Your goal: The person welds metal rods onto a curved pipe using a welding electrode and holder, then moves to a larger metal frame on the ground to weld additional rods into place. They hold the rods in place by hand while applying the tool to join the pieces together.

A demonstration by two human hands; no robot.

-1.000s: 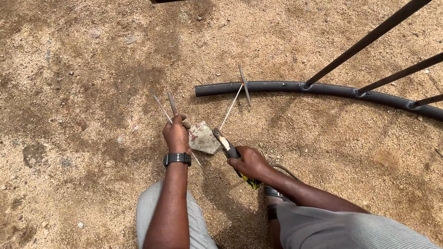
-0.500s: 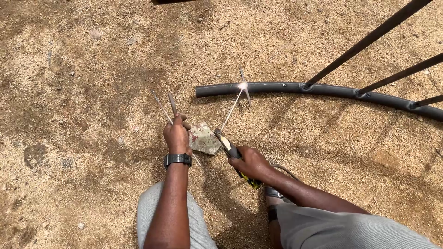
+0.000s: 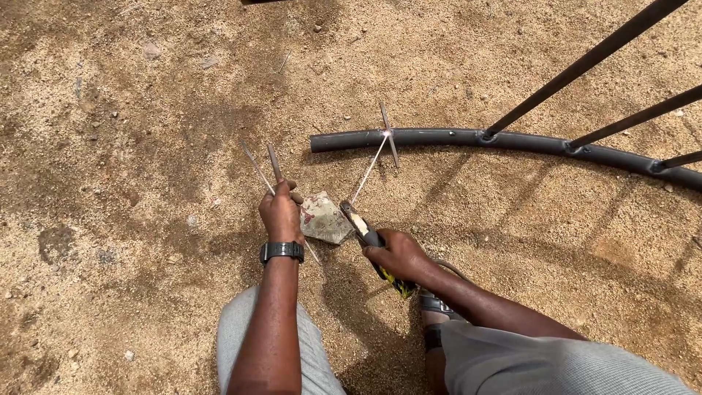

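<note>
My left hand [image 3: 280, 212], with a black watch on the wrist, grips two thin metal rods [image 3: 265, 165] that fan up and to the left over the sandy ground. A small flat stone [image 3: 325, 218] lies right beside that hand. My right hand [image 3: 395, 254] is closed on an electrode holder [image 3: 365, 232] with a yellow-and-black handle. A thin welding rod [image 3: 369, 168] runs from the holder up to a curved black pipe [image 3: 453, 137], where a short metal strip [image 3: 389, 133] crosses it and a small bright spot shows at the rod's tip.
Three dark straight bars [image 3: 585, 62] rise from the curved pipe towards the upper right. My grey-trousered knees [image 3: 248, 344] and a sandal [image 3: 431, 303] are at the bottom. Loose sand with small pebbles [image 3: 152, 51] lies all around.
The bright spot at the rod tip flared half a second ago and is fainter now. Both hands have stayed nearly still.
</note>
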